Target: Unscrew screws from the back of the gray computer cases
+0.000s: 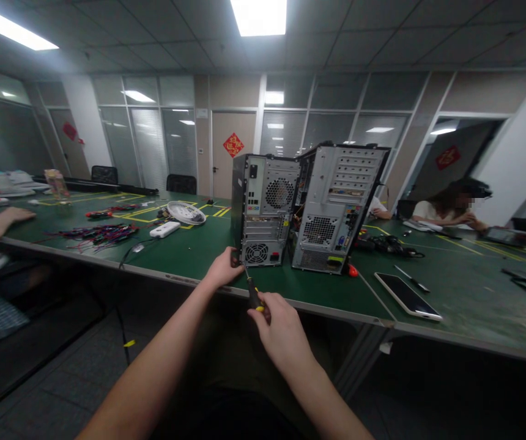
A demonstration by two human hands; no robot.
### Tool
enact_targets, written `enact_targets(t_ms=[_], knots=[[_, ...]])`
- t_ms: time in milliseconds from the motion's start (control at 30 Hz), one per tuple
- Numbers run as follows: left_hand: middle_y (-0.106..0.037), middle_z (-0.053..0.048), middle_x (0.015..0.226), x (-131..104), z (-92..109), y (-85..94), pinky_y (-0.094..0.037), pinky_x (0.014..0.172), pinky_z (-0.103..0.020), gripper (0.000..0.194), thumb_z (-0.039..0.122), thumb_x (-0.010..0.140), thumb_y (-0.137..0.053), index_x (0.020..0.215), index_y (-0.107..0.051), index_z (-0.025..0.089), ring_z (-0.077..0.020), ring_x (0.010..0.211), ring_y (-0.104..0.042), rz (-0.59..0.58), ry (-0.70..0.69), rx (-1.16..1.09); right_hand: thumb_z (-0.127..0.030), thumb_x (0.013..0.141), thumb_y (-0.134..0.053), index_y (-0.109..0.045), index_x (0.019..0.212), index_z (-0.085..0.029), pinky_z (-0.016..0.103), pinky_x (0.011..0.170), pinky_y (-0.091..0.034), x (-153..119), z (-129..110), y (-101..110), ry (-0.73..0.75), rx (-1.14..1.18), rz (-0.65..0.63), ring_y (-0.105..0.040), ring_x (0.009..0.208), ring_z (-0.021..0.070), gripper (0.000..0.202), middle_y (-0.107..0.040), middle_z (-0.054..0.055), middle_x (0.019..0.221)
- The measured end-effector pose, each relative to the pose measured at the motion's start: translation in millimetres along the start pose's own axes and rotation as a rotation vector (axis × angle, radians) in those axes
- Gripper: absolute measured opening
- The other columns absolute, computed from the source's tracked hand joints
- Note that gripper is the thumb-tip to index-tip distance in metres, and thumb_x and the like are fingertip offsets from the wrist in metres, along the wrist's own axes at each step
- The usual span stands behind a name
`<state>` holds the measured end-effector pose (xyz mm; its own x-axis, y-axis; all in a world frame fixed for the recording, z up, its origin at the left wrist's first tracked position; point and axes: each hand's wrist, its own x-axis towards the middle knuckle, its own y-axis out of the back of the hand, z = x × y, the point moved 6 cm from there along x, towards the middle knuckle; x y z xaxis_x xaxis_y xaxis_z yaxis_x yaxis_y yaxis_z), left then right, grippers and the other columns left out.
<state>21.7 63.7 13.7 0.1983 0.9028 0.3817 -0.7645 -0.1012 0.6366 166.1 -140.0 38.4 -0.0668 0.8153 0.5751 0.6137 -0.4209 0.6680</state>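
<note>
A black-and-grey computer tower stands upright on the green table, its rear panel with fan grilles towards me. At its lower left corner, my left hand has its fingers curled against the case edge. My right hand is closed round the black-and-yellow handle of a screwdriver. The screwdriver's shaft points up to the tower's bottom left corner, close to my left thumb; its exact tip contact is too small to make out. A second computer tower stands just right of the first, its side showing some inner parts.
On the green table to the left lie bundled wires, a white power strip and a white round basket. To the right are a phone, another screwdriver and black cables. Other people sit at both sides.
</note>
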Motion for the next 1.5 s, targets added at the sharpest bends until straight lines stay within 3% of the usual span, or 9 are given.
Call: enact_targets(t_ms=[333,400,500,600,700,833,900,1167,1500], knots=[[-0.072,-0.005,0.096,-0.1,-0.5,-0.7,-0.052,0.077,-0.03,0.053,0.031,0.079,-0.078,0.125,-0.055,0.019,-0.0201,0.085,-0.07,-0.005,-0.006,0.003,-0.007,0.093,-0.06,-0.073,0.121,-0.021,0.036,0.09,-0.059,1.5,-3.4,9.1,0.075,-0.035,0.055,-0.072,0.097,0.0217,0.034,-0.068,0.01,0.119],[-0.072,-0.005,0.096,-0.5,0.1,-0.2,-0.052,0.077,-0.029,0.053,0.031,0.079,-0.079,0.125,-0.055,0.019,-0.0202,0.086,-0.07,-0.001,-0.007,0.002,-0.01,0.093,-0.065,-0.072,0.119,-0.02,0.035,0.087,-0.058,2.3,-2.0,8.7,0.057,-0.039,0.06,-0.071,0.095,0.022,0.029,-0.07,0.009,0.113],[-0.072,-0.005,0.097,-0.5,-0.3,-0.1,-0.052,0.076,-0.029,0.055,0.032,0.078,-0.079,0.126,-0.055,0.019,-0.0203,0.086,-0.07,0.006,-0.006,-0.005,-0.021,0.093,-0.074,-0.072,0.102,-0.018,0.032,0.075,-0.055,3.5,1.9,4.3,-0.002,-0.056,0.032,-0.068,0.079,0.0203,0.01,-0.069,0.004,0.089],[-0.073,-0.006,0.097,-0.2,-1.2,-0.8,-0.052,0.076,-0.029,0.056,0.03,0.078,-0.079,0.127,-0.055,0.019,-0.0202,0.085,-0.07,0.0,-0.001,-0.012,-0.028,0.092,-0.078,-0.069,0.089,-0.019,0.03,0.067,-0.051,3.9,4.2,0.8,-0.037,-0.058,0.016,-0.062,0.066,0.0172,0.013,-0.063,-0.001,0.075],[-0.073,-0.006,0.098,-0.4,-0.7,-0.3,-0.053,0.077,-0.03,0.056,0.029,0.079,-0.078,0.128,-0.054,0.018,-0.0202,0.086,-0.07,0.001,0.004,-0.01,-0.024,0.089,-0.08,-0.069,0.094,-0.019,0.03,0.07,-0.053,3.9,3.5,1.4,-0.032,-0.022,0.039,-0.066,0.073,0.0176,0.013,-0.067,0.002,0.089],[-0.073,-0.006,0.098,-1.2,1.3,0.7,-0.053,0.076,-0.03,0.055,0.03,0.079,-0.078,0.128,-0.055,0.018,-0.0202,0.086,-0.07,-0.006,0.0,-0.005,-0.018,0.09,-0.076,-0.072,0.107,-0.021,0.034,0.085,-0.057,3.2,-0.8,1.3,0.023,-0.003,0.03,-0.071,0.096,0.0223,0.018,-0.068,0.008,0.113],[-0.073,-0.006,0.098,-1.3,1.5,0.8,-0.053,0.076,-0.03,0.056,0.03,0.079,-0.078,0.128,-0.054,0.018,-0.0202,0.086,-0.07,-0.006,-0.003,-0.007,-0.018,0.092,-0.074,-0.074,0.113,-0.022,0.037,0.091,-0.058,2.5,-2.2,-0.1,0.039,-0.004,0.008,-0.072,0.098,0.0226,0.021,-0.068,0.008,0.118],[-0.073,-0.005,0.097,0.4,-1.8,-1.2,-0.053,0.077,-0.029,0.056,0.028,0.078,-0.078,0.129,-0.055,0.02,-0.0199,0.086,-0.07,0.002,0.0,-0.018,-0.005,0.086,-0.073,-0.074,0.12,-0.022,0.038,0.097,-0.059,-0.2,-2.4,-5.2,0.027,0.019,-0.077,-0.073,0.103,0.0235,0.038,-0.068,0.01,0.124],[-0.073,-0.006,0.098,-1.3,1.8,0.8,-0.053,0.076,-0.03,0.058,0.032,0.079,-0.079,0.13,-0.054,0.018,-0.0203,0.085,-0.07,-0.01,0.003,-0.012,-0.02,0.098,-0.064,-0.069,0.116,-0.019,0.039,0.093,-0.058,1.8,-3.4,-1.6,0.042,0.053,0.031,-0.072,0.103,0.0259,0.019,-0.072,0.01,0.11]])
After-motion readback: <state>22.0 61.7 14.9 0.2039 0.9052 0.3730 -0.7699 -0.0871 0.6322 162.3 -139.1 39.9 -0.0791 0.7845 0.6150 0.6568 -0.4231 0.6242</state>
